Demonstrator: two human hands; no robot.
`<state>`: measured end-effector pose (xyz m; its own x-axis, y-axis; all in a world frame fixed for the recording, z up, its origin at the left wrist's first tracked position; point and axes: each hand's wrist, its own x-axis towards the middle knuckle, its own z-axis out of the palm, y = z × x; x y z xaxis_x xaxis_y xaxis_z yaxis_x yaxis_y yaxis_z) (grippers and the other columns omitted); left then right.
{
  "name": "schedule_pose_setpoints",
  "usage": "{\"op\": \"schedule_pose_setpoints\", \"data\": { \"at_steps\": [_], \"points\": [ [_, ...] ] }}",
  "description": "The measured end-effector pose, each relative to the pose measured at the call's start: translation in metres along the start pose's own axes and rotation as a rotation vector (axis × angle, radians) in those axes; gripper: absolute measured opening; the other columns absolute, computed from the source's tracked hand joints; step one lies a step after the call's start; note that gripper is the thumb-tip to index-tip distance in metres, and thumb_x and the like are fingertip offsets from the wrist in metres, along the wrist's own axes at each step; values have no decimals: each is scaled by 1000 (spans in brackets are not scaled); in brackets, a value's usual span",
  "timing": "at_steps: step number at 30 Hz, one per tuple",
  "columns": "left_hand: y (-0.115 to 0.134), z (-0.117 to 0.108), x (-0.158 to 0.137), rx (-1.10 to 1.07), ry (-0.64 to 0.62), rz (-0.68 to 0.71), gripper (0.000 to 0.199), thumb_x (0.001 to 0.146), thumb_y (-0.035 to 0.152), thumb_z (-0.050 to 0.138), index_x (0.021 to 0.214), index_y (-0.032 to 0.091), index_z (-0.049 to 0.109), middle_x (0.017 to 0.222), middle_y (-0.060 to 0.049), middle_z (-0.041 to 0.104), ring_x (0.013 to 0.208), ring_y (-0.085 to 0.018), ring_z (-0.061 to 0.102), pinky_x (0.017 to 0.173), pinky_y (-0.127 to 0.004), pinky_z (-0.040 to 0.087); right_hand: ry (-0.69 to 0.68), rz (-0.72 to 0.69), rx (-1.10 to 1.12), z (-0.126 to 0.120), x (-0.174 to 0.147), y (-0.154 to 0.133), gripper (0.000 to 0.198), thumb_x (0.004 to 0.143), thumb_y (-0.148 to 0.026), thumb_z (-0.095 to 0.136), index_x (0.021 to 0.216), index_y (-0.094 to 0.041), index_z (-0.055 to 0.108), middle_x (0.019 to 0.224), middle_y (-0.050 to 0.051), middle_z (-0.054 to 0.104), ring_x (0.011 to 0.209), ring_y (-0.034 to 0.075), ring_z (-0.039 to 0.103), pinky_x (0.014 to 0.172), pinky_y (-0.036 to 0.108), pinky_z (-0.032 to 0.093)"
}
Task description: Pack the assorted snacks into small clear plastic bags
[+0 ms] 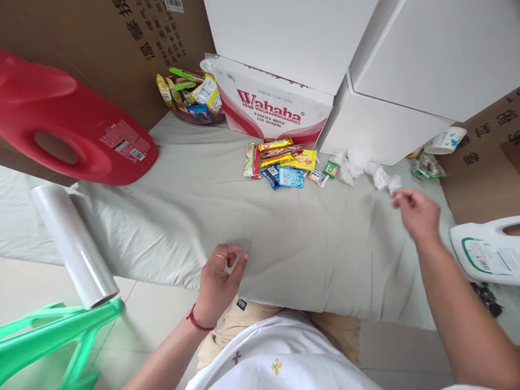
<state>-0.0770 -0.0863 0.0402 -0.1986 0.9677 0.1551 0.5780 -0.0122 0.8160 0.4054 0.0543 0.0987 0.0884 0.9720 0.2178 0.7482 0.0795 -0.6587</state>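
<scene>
My right hand [418, 214] is closed in a pinch at the near end of a crumpled clear plastic bag [381, 177]. This bag lies beside a whiter crumpled plastic bag [357, 162]. Above the front part of the grey-green sheet [309, 238] hovers my left hand [221, 276], fingers loosely curled, thumb and forefinger apart, holding nothing. Wrapped snacks lie in a group beyond both hands: yellow packets [300, 160], a green-and-red stick packet [252, 161], a light blue packet [291, 177], a dark blue one [271, 175] and a small green one [331, 168].
Behind the snacks stands a Wahaha carton [276, 108] beside white boxes [377, 119]. A snack bowl [199, 116] sits back left. Left are a red jug [89, 135], a plastic film roll [75, 246] and a green stool [60, 330]; right, a white jug [487, 252] and paper cup [446, 141].
</scene>
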Motion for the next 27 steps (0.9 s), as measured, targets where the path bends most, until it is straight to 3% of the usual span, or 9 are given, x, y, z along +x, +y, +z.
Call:
{"op": "schedule_pose_setpoints", "data": {
  "at_steps": [1, 3, 7, 12, 14, 16, 18, 21, 27],
  "points": [
    [-5, -4, 7, 24, 60, -72, 6, 89, 25, 62, 92, 24, 57, 61, 8, 45, 55, -12, 50, 58, -24, 44, 28, 33, -97, 20, -36, -9, 26, 96, -43, 57, 102, -22, 72, 76, 2, 71, 68, 19, 67, 71, 33, 53],
    [-18, -12, 33, 57, 137, -180, 15, 81, 18, 60, 91, 24, 49, 57, 11, 34, 49, -11, 42, 55, -23, 39, -167, -16, -120, 54, -103, -28, 28, 96, -41, 56, 104, -22, 75, 85, 3, 77, 72, 20, 72, 75, 34, 57],
    [-43, -28, 128, 158, 165, -78, 29, 68, 8, 57, 90, 23, 46, 73, 5, 46, 62, -13, 49, 63, -26, 43, -265, -89, -51, 89, -186, -48, 25, 99, -34, 53, 108, -26, 75, 101, 5, 78, 90, 21, 76, 81, 33, 61],
    [-49, -42, 278, 404, 101, 17, 32, 81, 9, 58, 113, 13, 56, 126, -12, 55, 106, -20, 62, 101, -37, 47, -131, -48, -121, 102, -203, -50, 22, 100, -35, 53, 107, -27, 73, 99, 6, 75, 87, 22, 74, 76, 34, 62],
    [-47, -44, 324, 454, 107, 89, 41, 90, 13, 58, 130, 6, 51, 143, -16, 46, 135, -27, 50, 112, -41, 39, -90, -45, -155, 105, -202, -52, 23, 100, -36, 52, 105, -27, 73, 96, 6, 75, 83, 23, 74, 72, 35, 61],
    [-46, -44, 357, 481, 43, 79, 51, 95, 22, 57, 138, -1, 44, 149, -19, 41, 143, -31, 43, 117, -41, 34, -54, -47, -187, 107, -201, -54, 23, 100, -36, 52, 103, -26, 73, 94, 6, 75, 81, 23, 74, 71, 35, 61],
    [-48, -39, 374, 483, -6, 39, 56, 98, 33, 54, 136, -7, 45, 145, -19, 45, 140, -32, 47, 115, -41, 37, -39, -48, -209, 109, -201, -54, 22, 100, -35, 52, 102, -26, 72, 94, 6, 75, 81, 22, 74, 71, 35, 60],
    [-53, -27, 376, 499, 19, -15, 49, 99, 40, 55, 126, -1, 54, 143, -18, 48, 131, -30, 57, 108, -36, 46, -31, -54, -216, 109, -202, -54, 21, 100, -34, 53, 103, -25, 71, 95, 5, 74, 81, 21, 73, 70, 33, 58],
    [-61, -19, 334, 719, 109, -4, 32, 97, 23, 54, 126, 11, 58, 138, -15, 55, 121, -29, 61, 100, -40, 47, -22, -58, -206, 108, -200, -55, 22, 100, -34, 53, 102, -24, 72, 95, 5, 74, 80, 20, 73, 71, 31, 57]
  ]
}}
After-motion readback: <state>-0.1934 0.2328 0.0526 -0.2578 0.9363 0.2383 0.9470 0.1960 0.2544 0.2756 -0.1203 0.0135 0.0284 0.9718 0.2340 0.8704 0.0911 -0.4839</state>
